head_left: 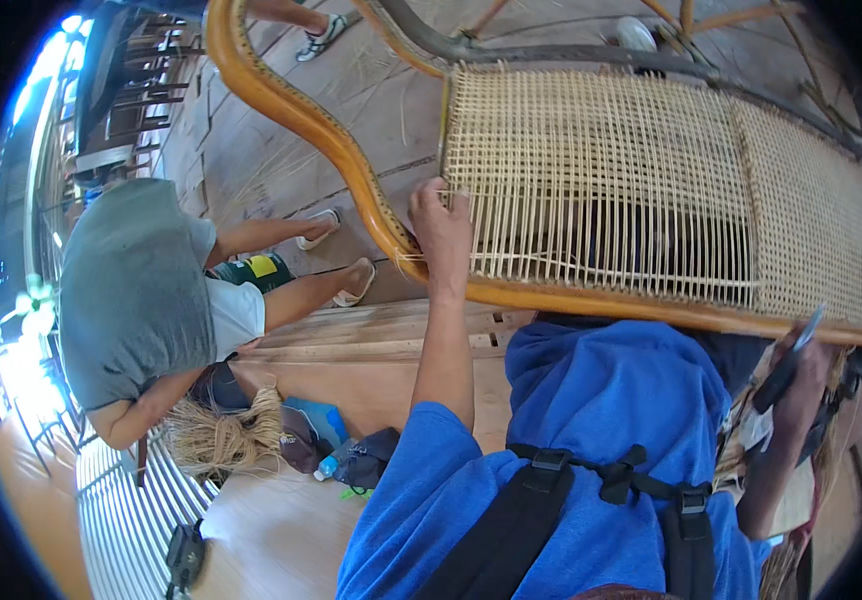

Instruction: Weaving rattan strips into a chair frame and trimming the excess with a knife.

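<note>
Before me lies a curved wooden furniture frame [351,170] with a woven cane panel [591,120]. The far part of the panel is closely woven; nearer me, bare parallel strands leave dark gaps. A loose pale cane strand [601,267] crosses these strands near the front rail [591,298]. My left hand [441,225] is closed at the panel's left edge, fingertips pinching a thin cane strand there. At the panel's right front corner, my right hand [801,385] is wrapped round the dark handle of a knife [777,378]; its blade points up, apart from the weave.
To the left sits another person [136,290] in a grey top, beside a bundle of cane strands [221,435]. A wooden bench [381,340], dark bags [366,458] and a small black pouch [185,555] are at my left. Another person's foot [323,35] stands beyond the frame.
</note>
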Tool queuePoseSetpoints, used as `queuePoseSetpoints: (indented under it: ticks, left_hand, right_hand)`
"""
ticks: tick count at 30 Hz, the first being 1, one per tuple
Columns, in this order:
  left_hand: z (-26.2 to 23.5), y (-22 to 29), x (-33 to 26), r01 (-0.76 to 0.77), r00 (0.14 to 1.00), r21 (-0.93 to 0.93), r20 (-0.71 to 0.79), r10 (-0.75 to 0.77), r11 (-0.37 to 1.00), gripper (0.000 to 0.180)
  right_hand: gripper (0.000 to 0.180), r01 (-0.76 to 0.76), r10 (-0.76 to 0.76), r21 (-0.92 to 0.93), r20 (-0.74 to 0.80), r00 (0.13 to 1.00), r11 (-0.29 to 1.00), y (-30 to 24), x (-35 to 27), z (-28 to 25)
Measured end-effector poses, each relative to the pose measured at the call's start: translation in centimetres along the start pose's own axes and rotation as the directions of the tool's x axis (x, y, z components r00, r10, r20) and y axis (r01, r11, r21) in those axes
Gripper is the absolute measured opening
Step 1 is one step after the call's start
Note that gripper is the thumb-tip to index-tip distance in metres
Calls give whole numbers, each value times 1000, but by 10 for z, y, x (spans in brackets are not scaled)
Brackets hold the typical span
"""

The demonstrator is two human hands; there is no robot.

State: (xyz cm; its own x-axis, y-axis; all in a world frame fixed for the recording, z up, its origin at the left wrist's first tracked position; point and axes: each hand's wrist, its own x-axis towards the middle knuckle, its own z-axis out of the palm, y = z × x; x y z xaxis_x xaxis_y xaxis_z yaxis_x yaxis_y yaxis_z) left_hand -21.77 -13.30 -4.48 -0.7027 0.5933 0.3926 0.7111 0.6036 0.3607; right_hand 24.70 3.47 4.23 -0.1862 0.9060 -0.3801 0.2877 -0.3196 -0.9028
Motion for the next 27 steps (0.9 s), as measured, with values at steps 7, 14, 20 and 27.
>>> queuePoseSetpoints:
  ticks: [7, 14, 20, 27]
  left_hand:
    - [5, -19, 1, 631, 758, -306, 439, -482, 713, 26]
    - [-4, 3, 0, 423, 850, -137, 401, -340, 896, 27]
    - [1, 6, 6, 786, 613, -225, 400, -681, 575, 23]
    - [8, 1, 0, 638, 761, -536, 332, -557, 553, 6]
  right_hand:
    - [49, -329, 354, -155, 597, 720, 932, -18, 25, 144]
    - [38, -501, 221, 102, 810, 543, 859, -65, 55, 192]
    - [37, -58, 529, -565, 726, 440, 823, -49, 88, 206]
    - [36, 295, 549, -590, 807, 218, 751, -66, 124, 228]
